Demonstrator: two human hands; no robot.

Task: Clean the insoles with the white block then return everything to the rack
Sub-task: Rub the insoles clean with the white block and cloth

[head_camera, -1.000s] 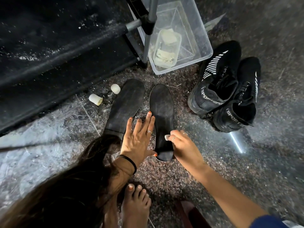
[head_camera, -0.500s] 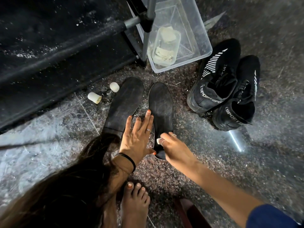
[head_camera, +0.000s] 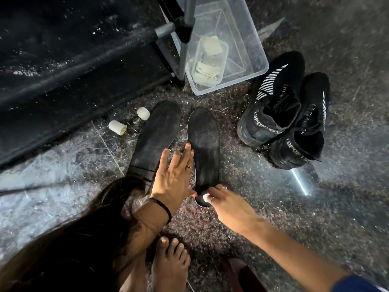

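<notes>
Two black insoles lie side by side on the speckled floor: the left insole [head_camera: 156, 135] and the right insole [head_camera: 203, 144]. My right hand [head_camera: 227, 204] pinches a small white block [head_camera: 204, 198] and holds it against the heel end of the right insole. My left hand [head_camera: 175, 175] lies flat with straight fingers beside that insole's left edge, its fingertips touching it. Part of the left insole's heel is hidden by dark hair.
A pair of black sport shoes [head_camera: 282, 114] stands to the right. A clear plastic bin [head_camera: 227, 49] with a small tub of pale pieces sits by the black rack [head_camera: 84, 60] and its metal post. Two white caps [head_camera: 117, 127] lie near the rack. A bare foot [head_camera: 170, 262] is below.
My right hand has slid the white block down the right insole toward its heel end. My left hand has stayed flat in place.
</notes>
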